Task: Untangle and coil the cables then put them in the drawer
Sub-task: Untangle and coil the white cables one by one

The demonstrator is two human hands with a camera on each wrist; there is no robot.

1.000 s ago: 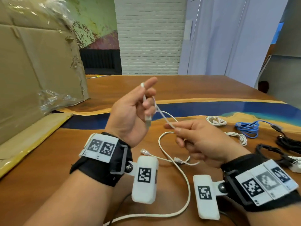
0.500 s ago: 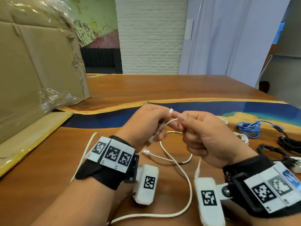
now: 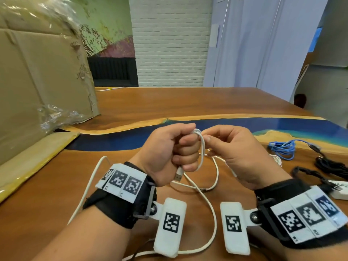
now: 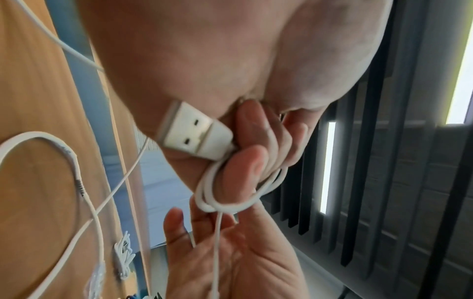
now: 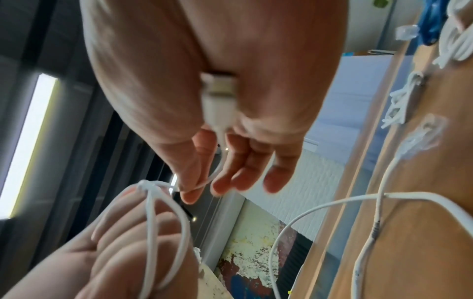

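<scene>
— White cable (image 3: 201, 147): loops wound round the left hand (image 3: 169, 147), USB plug (image 4: 192, 131) tucked in its closed grip; right hand (image 3: 239, 153) pinches the strand.

— Risk? The slack trailing over the surface (image 3: 188, 102) could snag a loose white cable (image 3: 211, 187), pulling the loops off.

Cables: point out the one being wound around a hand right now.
The thin white USB cable, looped over the left hand and fed by the right hand. The blue cable and black cable lie untouched on the table.

Left hand (image 3: 169, 147) fisted, raised; right hand (image 3: 237, 153) fingertips pinched, touching it.
</scene>
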